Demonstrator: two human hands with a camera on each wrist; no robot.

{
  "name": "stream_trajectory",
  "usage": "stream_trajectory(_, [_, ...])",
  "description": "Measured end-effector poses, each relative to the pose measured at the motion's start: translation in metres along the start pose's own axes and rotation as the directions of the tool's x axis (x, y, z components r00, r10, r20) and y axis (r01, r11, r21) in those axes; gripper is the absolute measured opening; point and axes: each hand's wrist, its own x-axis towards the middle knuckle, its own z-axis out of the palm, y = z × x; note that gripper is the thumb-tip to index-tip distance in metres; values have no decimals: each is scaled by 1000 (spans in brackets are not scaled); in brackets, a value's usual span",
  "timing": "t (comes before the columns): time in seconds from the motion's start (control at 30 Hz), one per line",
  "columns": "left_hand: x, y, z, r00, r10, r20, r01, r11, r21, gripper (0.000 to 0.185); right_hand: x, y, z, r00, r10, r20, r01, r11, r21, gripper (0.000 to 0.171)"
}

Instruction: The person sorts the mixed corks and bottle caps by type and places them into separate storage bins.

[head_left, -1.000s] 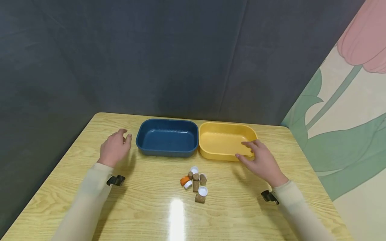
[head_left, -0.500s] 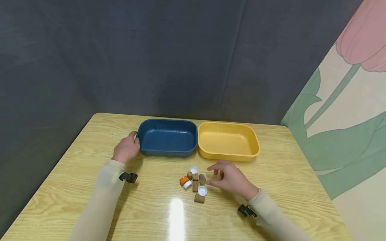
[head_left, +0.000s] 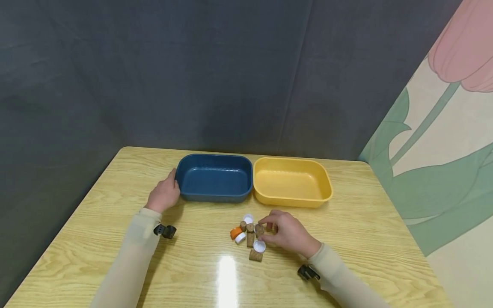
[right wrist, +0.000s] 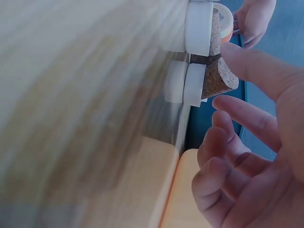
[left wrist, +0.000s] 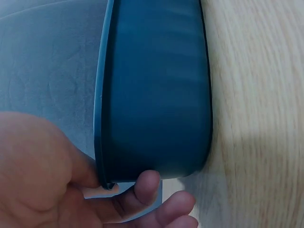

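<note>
1 cork (right wrist: 219,79) partly hides 1 white cap (right wrist: 194,85).

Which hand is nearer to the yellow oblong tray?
Right. The right hand is in front of the yellow tray; the left hand touches the left end of the blue oblong tray.

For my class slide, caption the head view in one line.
Left hand touching a blue tray, right hand poised around a cork stopper among bottle caps.

Pretty rough, matt cork stopper (right wrist: 218,81) by the right hand (head_left: 288,232), smooth plastic-looking tray (head_left: 215,199) at the left hand (head_left: 164,195), shiny wood-grain counter (head_left: 192,265) below both.
</note>
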Motion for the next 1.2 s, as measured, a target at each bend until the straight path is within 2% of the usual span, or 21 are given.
stream_trajectory(0.3, [0, 0, 0, 1000, 10, 13, -9, 1000, -14, 56, 2, -1, 1, 1000, 12, -4, -12, 1000, 15, 24])
stream_trajectory(0.53, [2, -2, 1, 1000, 17, 15, -16, 1000, -14, 56, 3, -1, 1, 1000, -22, -15, 22, 1000, -9, 22])
stream_trajectory(0.8, [3, -4, 2, 999, 16, 30, -16, 1000, -18, 56, 2, 0, -1, 1000, -14, -18, 14, 1000, -5, 23])
stream_trajectory(0.97, [3, -4, 2, 999, 17, 30, -17, 1000, -22, 56, 2, 0, -4, 1000, 2, -14, -1, 1000, 23, 24])
stream_trajectory(1.2, [2, -3, 0, 999, 27, 33, -26, 999, -26, 56, 6, 1, -16, 998, -4, -58, 6, 999, 34, 24])
